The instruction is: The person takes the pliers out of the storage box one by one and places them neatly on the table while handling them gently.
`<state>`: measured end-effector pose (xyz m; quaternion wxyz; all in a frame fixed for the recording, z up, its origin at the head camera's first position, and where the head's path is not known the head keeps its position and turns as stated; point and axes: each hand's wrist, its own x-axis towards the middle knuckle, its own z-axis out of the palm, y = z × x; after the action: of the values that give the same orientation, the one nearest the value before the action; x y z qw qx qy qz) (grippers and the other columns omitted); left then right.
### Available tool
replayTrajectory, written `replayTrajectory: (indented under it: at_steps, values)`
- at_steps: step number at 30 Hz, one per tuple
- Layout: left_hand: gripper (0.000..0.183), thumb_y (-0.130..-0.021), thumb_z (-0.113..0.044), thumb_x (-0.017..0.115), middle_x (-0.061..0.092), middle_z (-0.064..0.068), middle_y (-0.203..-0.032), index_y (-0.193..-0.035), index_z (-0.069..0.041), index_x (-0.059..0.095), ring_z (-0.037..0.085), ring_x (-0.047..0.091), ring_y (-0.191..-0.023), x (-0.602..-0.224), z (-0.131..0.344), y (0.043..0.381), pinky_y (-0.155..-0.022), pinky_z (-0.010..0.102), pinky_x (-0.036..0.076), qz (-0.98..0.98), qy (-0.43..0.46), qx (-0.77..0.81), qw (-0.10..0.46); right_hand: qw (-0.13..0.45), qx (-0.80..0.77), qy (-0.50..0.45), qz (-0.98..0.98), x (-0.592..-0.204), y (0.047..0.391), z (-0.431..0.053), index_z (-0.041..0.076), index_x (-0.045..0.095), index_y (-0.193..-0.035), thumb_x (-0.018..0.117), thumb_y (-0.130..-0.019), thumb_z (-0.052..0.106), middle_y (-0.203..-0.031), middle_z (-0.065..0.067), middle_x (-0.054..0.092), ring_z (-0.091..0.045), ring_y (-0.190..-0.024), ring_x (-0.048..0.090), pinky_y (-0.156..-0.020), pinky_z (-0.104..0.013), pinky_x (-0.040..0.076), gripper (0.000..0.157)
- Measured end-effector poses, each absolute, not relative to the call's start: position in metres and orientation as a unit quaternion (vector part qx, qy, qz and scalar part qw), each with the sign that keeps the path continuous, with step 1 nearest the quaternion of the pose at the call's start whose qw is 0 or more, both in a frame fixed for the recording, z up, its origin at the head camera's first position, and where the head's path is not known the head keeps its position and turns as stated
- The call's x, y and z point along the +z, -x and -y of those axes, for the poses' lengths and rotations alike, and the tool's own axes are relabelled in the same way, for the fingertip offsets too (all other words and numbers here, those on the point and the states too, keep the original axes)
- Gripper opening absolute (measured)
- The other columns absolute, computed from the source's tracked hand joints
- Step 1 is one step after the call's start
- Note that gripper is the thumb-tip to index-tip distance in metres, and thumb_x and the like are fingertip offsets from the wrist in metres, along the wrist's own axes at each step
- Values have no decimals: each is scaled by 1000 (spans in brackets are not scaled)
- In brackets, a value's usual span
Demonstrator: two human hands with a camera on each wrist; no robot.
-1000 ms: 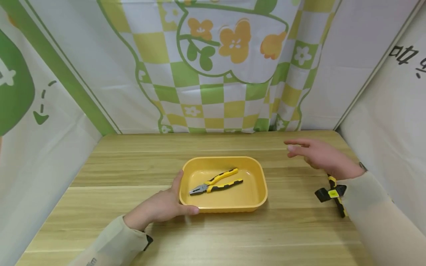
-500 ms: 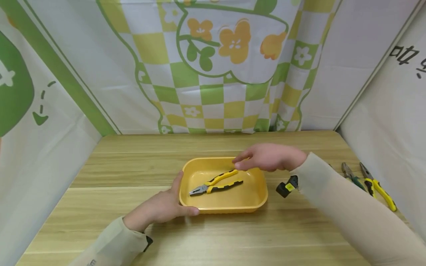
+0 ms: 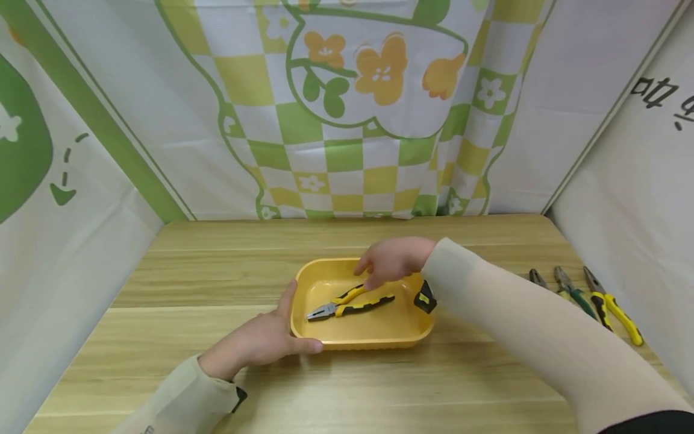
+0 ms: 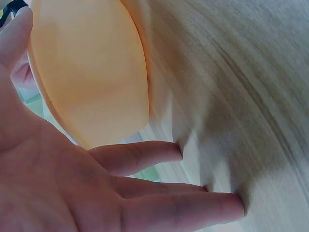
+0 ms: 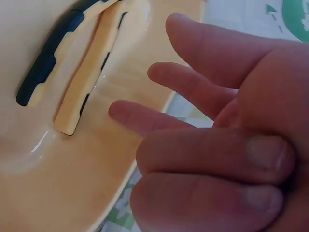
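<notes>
A yellow plastic tray (image 3: 374, 334) stands on the wooden table. Inside it lies a pair of combination pliers (image 3: 360, 308) with yellow-and-black handles, spread apart. My left hand (image 3: 260, 337) is at the tray's left end, thumb on the rim at the near corner. The left wrist view shows its straight fingers (image 4: 178, 212) reaching down to the table beside the tray wall (image 4: 91, 72). Over the far right part of the tray hovers my right hand (image 3: 396, 259). In the right wrist view, its thumb and two fingers extend toward the handles (image 5: 72, 92) without touching; the other two fingers are folded.
At the table's right side lie more pliers: one with yellow handles (image 3: 622, 319), one with green handles (image 3: 582, 301), and one (image 3: 535, 277) partly hidden by the right sleeve (image 3: 520, 307). A checkered, flower-printed cloth (image 3: 347, 157) hangs behind the table (image 3: 217, 253).
My right hand has swung left from the table's right side to above the tray and lowered toward the pliers handles. The left hand has stayed at the tray.
</notes>
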<state>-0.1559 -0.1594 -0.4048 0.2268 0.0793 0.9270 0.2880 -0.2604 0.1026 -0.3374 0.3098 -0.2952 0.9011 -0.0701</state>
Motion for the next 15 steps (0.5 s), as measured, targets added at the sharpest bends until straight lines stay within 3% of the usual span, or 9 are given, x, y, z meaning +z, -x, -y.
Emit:
replayTrajectory:
  at_steps: [6, 11, 15]
  values:
    - [139, -70, -71, 76, 54, 31, -133, -159, -10, -10, 22, 60, -90, -406, 159, 156, -84, 48, 48, -928, -79, 283, 227, 303, -35, 296, -905, -348, 264, -87, 23, 57, -143, 64, -98, 35, -141, -1, 55, -20, -127, 50, -107, -40, 35, 47]
    - [139, -70, -72, 76, 53, 31, -135, -159, -9, -11, 22, 61, -93, -405, 159, 157, -86, 48, 48, -930, -83, 279, 226, 315, -23, 289, -904, -360, 262, -78, 23, 64, -137, 68, -95, 33, -142, 3, 54, -21, -130, 46, -101, -40, 41, 43]
    - [139, -71, -70, 77, 54, 33, -133, -158, -8, -12, 22, 61, -93, -404, 159, 156, -87, 48, 47, -927, -82, 288, 227, 329, -25, 275, -903, -365, 260, -74, 21, 67, -133, 72, -93, 30, -138, 2, 57, -21, -123, 52, -94, -40, 47, 42]
